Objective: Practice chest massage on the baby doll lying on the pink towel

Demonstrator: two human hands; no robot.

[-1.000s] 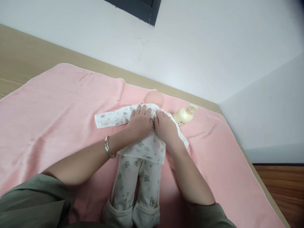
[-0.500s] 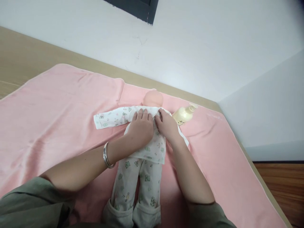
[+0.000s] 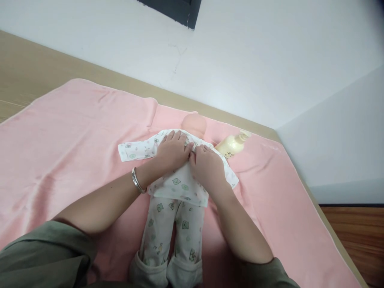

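Note:
On a pink mat [image 3: 78,132] lies a doll on its back, its bare head [image 3: 194,123] at the far end. It wears a white shirt [image 3: 177,186] printed with small animals, plus matching trousers [image 3: 184,226]. My left hand [image 3: 173,153] rests on the shirt's chest, fingers stretched out flat, its thumb close to my right fingertips. My right hand [image 3: 207,166] is closed at the middle of the chest, thumb and fingers pinching the shirt's front. What lies under both palms is hidden. The shirt's left-hand sleeve [image 3: 135,150] extends flat across the mat.
A pale yellow pump bottle [image 3: 232,146] lies tilted by the doll's shoulder on the right. Beyond the mat, a strip of wooden surface [image 3: 126,82] runs along a white wall [image 3: 228,64]. Brown wood [image 3: 354,236] shows at the lower right.
My left hand has shifted slightly left and up the chest. My right hand has come down and left, meeting the left thumb. The shirt's collar area has spread wider.

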